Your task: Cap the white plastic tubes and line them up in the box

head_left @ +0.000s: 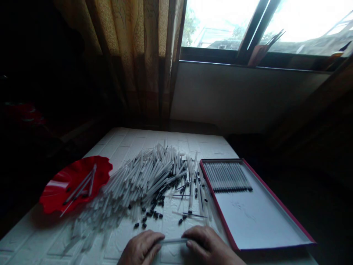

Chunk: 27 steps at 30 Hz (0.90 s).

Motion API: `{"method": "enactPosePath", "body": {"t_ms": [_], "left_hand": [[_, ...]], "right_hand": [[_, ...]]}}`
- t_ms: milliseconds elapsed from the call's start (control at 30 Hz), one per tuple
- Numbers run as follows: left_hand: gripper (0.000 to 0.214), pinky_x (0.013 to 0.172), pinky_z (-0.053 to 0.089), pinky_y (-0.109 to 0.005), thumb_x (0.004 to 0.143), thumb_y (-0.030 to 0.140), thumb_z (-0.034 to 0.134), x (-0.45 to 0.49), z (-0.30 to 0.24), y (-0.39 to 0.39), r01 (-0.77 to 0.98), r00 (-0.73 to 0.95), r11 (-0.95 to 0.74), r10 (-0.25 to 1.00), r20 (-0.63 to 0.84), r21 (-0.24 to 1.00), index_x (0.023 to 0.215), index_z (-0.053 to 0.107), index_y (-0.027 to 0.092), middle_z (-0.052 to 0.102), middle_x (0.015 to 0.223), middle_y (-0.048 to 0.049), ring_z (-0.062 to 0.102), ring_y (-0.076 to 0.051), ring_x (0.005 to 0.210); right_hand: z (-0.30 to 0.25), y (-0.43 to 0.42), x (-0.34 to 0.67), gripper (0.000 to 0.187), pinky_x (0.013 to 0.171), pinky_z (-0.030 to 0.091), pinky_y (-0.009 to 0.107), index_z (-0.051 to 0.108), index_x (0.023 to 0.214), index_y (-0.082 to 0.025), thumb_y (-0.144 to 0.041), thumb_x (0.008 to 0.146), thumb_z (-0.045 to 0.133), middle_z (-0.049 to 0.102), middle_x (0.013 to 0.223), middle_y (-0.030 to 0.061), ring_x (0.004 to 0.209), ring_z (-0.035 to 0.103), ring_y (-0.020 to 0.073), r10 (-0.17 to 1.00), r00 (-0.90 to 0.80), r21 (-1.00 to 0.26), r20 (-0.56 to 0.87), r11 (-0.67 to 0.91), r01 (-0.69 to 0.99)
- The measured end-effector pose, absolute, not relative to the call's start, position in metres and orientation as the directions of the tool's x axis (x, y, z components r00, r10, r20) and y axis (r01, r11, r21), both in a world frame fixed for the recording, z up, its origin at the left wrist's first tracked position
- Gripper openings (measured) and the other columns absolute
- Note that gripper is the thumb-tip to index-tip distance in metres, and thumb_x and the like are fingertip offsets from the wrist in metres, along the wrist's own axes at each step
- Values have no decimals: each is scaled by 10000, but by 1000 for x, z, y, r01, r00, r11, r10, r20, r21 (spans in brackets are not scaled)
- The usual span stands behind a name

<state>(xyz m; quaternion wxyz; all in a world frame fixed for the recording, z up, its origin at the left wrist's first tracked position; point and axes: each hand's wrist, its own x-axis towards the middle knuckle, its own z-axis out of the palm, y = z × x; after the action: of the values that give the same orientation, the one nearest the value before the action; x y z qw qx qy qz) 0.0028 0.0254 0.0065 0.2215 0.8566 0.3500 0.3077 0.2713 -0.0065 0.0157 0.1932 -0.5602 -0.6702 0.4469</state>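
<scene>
Left of the box (248,228), I hold one clear tube (173,241) crosswise: the closed fingers of my left hand (142,248) pinch the end away from the box, those of my right hand (208,244) the nearer end. Also left of the box lie a tube pile (149,176) and, farther off, a red dish (62,186).
</scene>
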Motion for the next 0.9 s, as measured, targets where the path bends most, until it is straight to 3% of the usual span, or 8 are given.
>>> {"method": "enactPosePath", "body": {"t_ms": [200, 300, 400, 567, 900], "left_hand": [[259, 730, 561, -168, 995, 379, 401, 3, 11, 31, 489, 647, -708, 686, 332, 510, 1081, 609, 250, 763, 916, -7, 737, -145, 803], [247, 687, 551, -177, 991, 381, 400, 3, 16, 33, 519, 681, -701, 685, 259, 490, 995, 603, 241, 743, 853, 3, 728, -151, 747], [328, 608, 521, -179, 1010, 370, 322, 3, 17, 34, 531, 697, -693, 685, 214, 488, 871, 588, 237, 705, 737, 16, 701, -144, 649], [389, 547, 465, -182, 1026, 361, 254, 4, 8, 36, 508, 695, -717, 669, 263, 478, 799, 545, 236, 656, 641, 29, 654, -130, 556], [425, 523, 455, -182, 1037, 373, 190, 6, 6, 36, 503, 701, -728, 659, 274, 465, 801, 516, 236, 648, 623, 29, 651, -126, 535]], "right_hand": [[19, -2, 271, 261, 796, 454, 283, 695, 1033, -229, -351, 918, 495, 706, 946, 50, 878, 619, 200, 894, -394, -749, -213, 110, 653], [14, -2, 272, 257, 769, 450, 274, 694, 1016, -250, -367, 928, 482, 713, 924, 37, 855, 625, 198, 912, -382, -768, -150, 136, 626], [10, -1, 270, 258, 634, 429, 233, 698, 926, -240, -351, 925, 465, 713, 791, 21, 702, 617, 169, 902, -423, -763, -88, 212, 611], [1, 2, 266, 287, 537, 359, 222, 667, 868, -205, -325, 918, 411, 716, 723, 36, 598, 603, 150, 862, -505, -673, -31, 356, 648], [-2, 4, 261, 285, 486, 309, 226, 641, 779, -206, -292, 919, 408, 709, 661, 24, 538, 600, 131, 850, -527, -606, -21, 408, 683]]}}
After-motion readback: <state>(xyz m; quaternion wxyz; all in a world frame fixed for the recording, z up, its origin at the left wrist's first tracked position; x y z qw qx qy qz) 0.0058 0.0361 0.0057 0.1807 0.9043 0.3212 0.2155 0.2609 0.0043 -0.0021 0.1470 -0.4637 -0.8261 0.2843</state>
